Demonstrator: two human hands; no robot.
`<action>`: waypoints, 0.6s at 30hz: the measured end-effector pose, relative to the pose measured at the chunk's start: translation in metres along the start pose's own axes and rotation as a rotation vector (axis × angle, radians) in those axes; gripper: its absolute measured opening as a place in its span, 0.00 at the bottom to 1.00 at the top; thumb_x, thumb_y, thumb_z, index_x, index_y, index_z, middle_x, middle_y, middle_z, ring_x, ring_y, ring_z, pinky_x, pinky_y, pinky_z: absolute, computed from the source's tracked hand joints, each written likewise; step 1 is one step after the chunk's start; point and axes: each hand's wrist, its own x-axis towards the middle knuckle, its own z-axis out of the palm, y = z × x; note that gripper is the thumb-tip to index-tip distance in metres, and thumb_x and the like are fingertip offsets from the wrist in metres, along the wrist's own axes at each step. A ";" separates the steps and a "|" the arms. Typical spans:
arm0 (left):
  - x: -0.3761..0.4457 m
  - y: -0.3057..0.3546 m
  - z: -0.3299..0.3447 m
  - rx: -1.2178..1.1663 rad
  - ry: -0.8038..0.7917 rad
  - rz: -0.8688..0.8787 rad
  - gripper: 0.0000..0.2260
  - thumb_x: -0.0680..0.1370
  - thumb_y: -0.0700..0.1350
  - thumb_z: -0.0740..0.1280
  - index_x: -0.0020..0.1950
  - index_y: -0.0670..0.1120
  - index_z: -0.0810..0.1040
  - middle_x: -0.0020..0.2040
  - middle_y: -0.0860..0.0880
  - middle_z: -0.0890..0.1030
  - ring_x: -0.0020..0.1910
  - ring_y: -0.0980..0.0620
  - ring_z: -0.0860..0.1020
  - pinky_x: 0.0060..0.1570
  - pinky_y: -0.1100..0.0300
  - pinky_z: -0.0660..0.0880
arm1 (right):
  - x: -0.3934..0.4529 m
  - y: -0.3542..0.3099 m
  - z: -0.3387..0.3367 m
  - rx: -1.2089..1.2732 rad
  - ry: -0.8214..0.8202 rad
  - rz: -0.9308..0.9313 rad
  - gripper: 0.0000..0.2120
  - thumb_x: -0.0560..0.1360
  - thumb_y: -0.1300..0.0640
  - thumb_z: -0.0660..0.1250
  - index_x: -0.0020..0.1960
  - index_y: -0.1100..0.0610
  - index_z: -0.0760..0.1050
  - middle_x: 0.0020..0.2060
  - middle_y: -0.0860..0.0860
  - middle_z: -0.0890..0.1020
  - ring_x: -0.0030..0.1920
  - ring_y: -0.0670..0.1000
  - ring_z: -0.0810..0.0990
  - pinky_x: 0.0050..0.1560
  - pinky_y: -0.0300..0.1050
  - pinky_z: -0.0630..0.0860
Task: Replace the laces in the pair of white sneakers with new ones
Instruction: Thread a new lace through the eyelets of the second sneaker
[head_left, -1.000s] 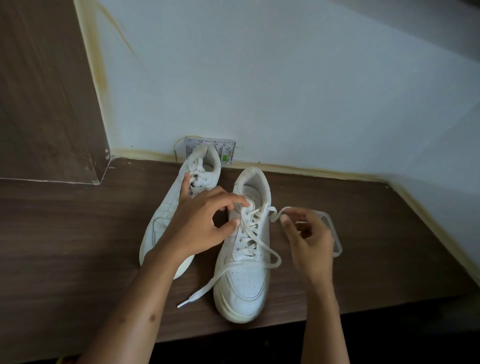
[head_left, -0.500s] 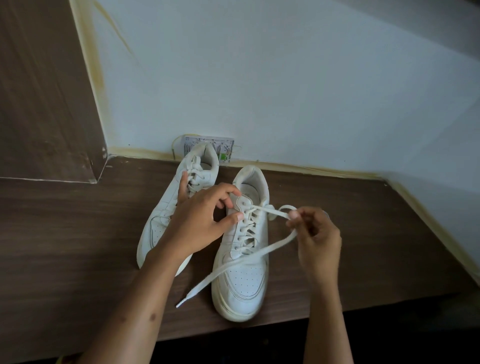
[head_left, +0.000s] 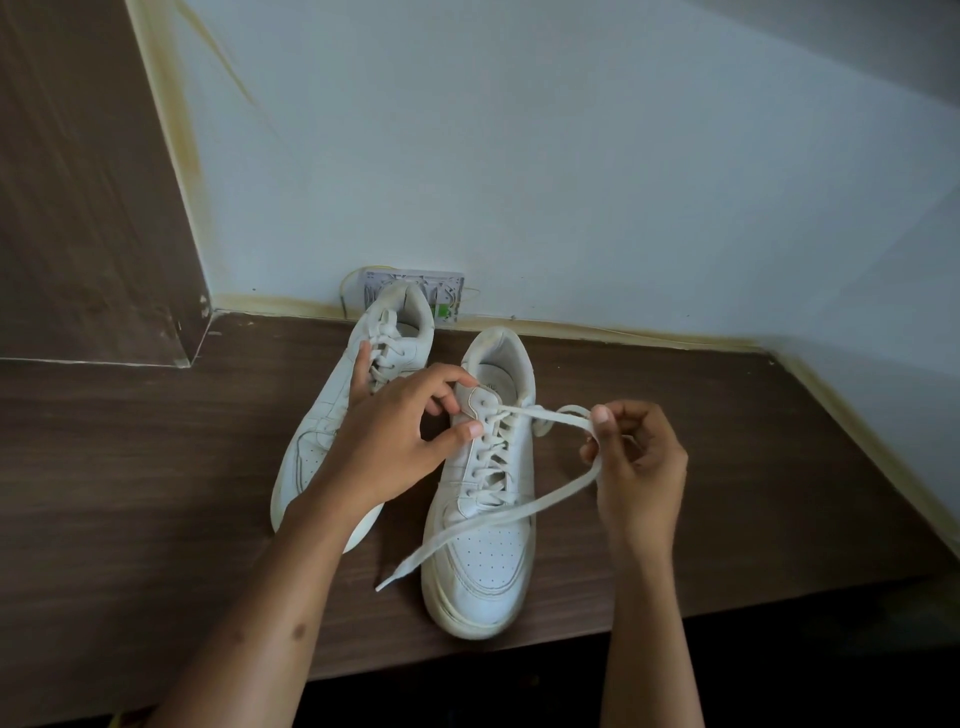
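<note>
Two white sneakers stand on a dark wooden surface (head_left: 130, 467), toes toward me. The right sneaker (head_left: 485, 561) is laced, and its white lace (head_left: 519, 512) runs from a top eyelet out to the right, then back across the toe box to a loose tip at the lower left. My right hand (head_left: 636, 467) pinches that lace just right of the shoe. My left hand (head_left: 397, 436) pinches the top left eyelet flap of the same shoe between thumb and fingers. The left sneaker (head_left: 324, 421), with its own laces in, lies partly behind my left hand.
A white wall rises behind the shoes, with a small wall socket plate (head_left: 447, 293) just behind the left sneaker's heel. A wooden panel (head_left: 88, 182) stands at the far left. The surface's front edge runs just below the right sneaker's toe.
My right hand has drawn the lace out to the right, so the slack loop over the shoe is gone. My left hand closed onto the eyelet flap. The clear container is now hidden.
</note>
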 end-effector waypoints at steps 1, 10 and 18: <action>0.000 0.000 0.000 0.000 -0.001 0.000 0.20 0.72 0.67 0.61 0.60 0.59 0.75 0.42 0.64 0.78 0.44 0.64 0.78 0.75 0.50 0.33 | 0.000 0.000 0.000 0.024 0.004 0.002 0.05 0.78 0.58 0.68 0.47 0.59 0.77 0.36 0.57 0.80 0.31 0.47 0.78 0.33 0.35 0.74; 0.000 0.001 0.002 -0.002 0.020 0.012 0.15 0.74 0.64 0.63 0.57 0.61 0.75 0.44 0.63 0.77 0.45 0.64 0.78 0.76 0.45 0.36 | 0.001 -0.008 0.006 0.348 -0.018 0.076 0.08 0.79 0.60 0.66 0.52 0.66 0.74 0.33 0.54 0.74 0.31 0.46 0.73 0.35 0.36 0.73; 0.000 -0.001 0.001 -0.007 0.018 0.006 0.15 0.74 0.64 0.63 0.57 0.60 0.76 0.44 0.63 0.78 0.43 0.64 0.78 0.76 0.47 0.36 | 0.003 -0.007 -0.013 0.245 -0.270 0.193 0.09 0.74 0.58 0.70 0.46 0.64 0.77 0.26 0.45 0.77 0.27 0.41 0.70 0.29 0.31 0.67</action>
